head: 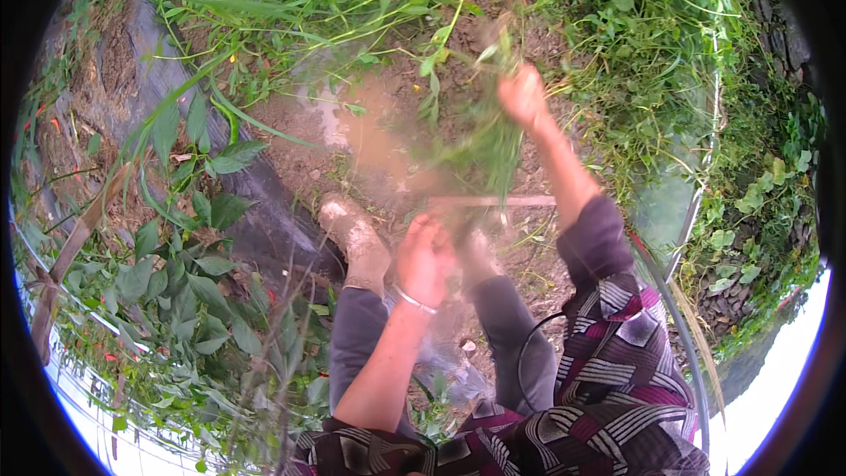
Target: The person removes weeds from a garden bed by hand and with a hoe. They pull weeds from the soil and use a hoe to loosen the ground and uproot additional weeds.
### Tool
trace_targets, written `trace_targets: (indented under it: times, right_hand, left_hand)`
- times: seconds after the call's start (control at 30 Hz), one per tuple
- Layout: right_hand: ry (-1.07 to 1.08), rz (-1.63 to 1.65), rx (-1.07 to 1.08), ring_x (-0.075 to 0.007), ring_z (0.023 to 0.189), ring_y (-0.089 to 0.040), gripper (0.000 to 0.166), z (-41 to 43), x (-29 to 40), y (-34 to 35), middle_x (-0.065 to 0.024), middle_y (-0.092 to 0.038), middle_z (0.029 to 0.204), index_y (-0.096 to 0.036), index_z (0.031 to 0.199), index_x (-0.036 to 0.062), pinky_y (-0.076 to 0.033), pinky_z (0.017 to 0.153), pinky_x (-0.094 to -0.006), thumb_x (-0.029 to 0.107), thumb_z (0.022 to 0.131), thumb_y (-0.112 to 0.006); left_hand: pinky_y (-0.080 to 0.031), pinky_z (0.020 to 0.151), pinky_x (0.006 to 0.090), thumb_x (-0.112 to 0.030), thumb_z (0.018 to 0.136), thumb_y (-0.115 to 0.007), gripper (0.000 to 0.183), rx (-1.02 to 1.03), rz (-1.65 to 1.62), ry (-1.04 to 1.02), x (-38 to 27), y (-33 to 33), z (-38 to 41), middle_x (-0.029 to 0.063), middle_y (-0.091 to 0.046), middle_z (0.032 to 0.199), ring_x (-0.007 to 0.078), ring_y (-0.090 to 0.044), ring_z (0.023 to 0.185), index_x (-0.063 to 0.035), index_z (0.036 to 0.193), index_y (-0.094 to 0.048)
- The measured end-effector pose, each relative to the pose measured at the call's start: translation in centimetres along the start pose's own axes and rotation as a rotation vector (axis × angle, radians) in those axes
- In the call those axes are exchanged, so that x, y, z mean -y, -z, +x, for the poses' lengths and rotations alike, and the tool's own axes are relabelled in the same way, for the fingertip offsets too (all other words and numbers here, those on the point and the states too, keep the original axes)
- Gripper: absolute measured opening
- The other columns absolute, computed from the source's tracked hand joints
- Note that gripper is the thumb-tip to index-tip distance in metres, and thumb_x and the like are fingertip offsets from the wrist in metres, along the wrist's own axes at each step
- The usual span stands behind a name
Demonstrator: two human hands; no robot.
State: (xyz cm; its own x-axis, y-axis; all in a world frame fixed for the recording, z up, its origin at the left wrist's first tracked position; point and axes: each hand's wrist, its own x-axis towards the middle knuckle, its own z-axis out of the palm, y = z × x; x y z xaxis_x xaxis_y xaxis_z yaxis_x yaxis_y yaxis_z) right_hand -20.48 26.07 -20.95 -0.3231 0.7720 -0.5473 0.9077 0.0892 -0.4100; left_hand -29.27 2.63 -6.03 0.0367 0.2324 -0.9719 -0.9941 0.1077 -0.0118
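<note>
My right hand point(525, 96) is stretched out ahead, shut on a bunch of green weeds point(505, 158) whose long blades hang below the fist. Motion blurs the weeds and the stems beyond them. Between my shins is my left hand point(426, 254), a silver bangle at its wrist. Its fingers are bent and blurred; whether they grip anything is hidden. Just past its fingertips a thin wooden stick point(492, 201) lies crosswise, and I cannot tell whether the hand touches it.
My mud-coated feet point(353, 231) stand on wet bare soil point(310, 152). Black plastic mulch film point(244, 178) and pepper plants point(198, 284) line the left. Dense weeds point(634, 26) grow ahead and right. A wooden stake point(79, 244) leans at far left; a dark hose point(687, 350) curves at right.
</note>
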Motion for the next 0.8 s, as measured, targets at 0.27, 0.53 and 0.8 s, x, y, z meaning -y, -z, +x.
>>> trace_targets:
  times: [0.27, 0.53, 0.8]
  right_hand:
    - [0.509, -0.125, -0.134, -0.0294, 0.062, -0.059, 0.018, -3.4, 1.5, -2.9, -0.0197, -0.059, 0.077, -0.055, 0.088, 0.0065, -0.047, 0.049, -0.0391, 0.014, 0.075, -0.045]
    - [-0.042, -0.643, 0.011, -0.0305, 0.088, -0.061, 0.039, 10.0, -2.0, 1.0, -0.0197, -0.062, 0.096, -0.059, 0.097, -0.0021, -0.05, 0.074, -0.0374, 0.024, 0.087, -0.032]
    - [0.155, -0.401, 0.227, -0.0324, 0.075, -0.061, 0.026, 7.8, -3.3, 0.3, -0.0199, -0.062, 0.078, -0.061, 0.075, -0.0014, -0.049, 0.069, -0.0396, 0.022, 0.069, -0.053]
  left_hand:
    - [-0.029, 0.042, 0.02, -0.013, 0.087, -0.047, 0.011, -0.047, 0.035, 0.046, 1.1, -0.4, 0.8, -0.0056, -0.037, 0.06, 0.0051, -0.031, 0.043, -0.0149, 0.098, -0.051]
    - [-0.028, 0.042, 0.0192, -0.011, 0.087, -0.046, 0.009, -0.04, 0.042, 0.01, 1.9, 0.1, 0.8, -0.0059, -0.037, 0.06, 0.0051, -0.031, 0.044, -0.015, 0.093, -0.051]
    - [-0.029, 0.041, 0.0194, -0.012, 0.087, -0.048, 0.008, 0.012, 0.016, -0.022, 2.2, 0.0, 0.9, -0.0058, -0.037, 0.06, 0.0047, -0.032, 0.045, -0.0146, 0.094, -0.051]
